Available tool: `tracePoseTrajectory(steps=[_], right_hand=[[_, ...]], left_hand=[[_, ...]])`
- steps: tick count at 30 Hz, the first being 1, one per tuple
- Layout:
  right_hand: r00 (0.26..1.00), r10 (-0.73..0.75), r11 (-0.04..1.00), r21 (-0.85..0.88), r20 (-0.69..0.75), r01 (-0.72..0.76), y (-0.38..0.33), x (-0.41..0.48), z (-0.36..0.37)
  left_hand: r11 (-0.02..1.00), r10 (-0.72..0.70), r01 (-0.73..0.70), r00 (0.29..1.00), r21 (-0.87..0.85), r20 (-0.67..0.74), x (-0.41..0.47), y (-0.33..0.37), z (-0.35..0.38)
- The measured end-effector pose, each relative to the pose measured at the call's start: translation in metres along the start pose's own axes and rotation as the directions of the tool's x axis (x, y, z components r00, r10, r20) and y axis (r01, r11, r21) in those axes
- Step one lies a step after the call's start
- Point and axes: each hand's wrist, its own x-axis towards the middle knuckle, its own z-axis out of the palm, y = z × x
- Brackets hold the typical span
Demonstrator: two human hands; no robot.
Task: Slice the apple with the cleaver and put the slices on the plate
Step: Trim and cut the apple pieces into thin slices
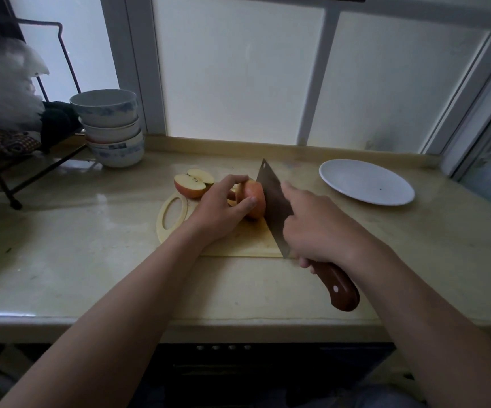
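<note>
Fingers of the left hand curl over the firm, probably slippery apple half, best held back from the cleaver, its handle clenched in the right hand.

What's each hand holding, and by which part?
Left hand grips the apple piece on the cutting board, fingers over its top, thumb on the near side. Right hand grips the cleaver by its wooden handle, index finger along the blade.

Dim, backlit by the frosted window; wide-angle bending at edges, foreground arms slightly soft.
</note>
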Motion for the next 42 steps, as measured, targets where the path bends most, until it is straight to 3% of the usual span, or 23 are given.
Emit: tracePoseTrajectory(steps=[6, 42], right_hand=[[0.987, -0.072, 0.997, -0.003, -0.142, 0.072, -0.012, 0.001, -0.014], [0.995, -0.062, 0.998, -0.035, -0.075, 0.059, -0.017, 0.000, -0.013]], left_hand=[[1.000, -0.023, 0.023, 1.000, 0.003, 0.012, 0.000, 0.005, 0.001], [1.000, -0.002, 0.002, 1.000, 0.000, -0.008, 0.001, -0.001, 0.001]])
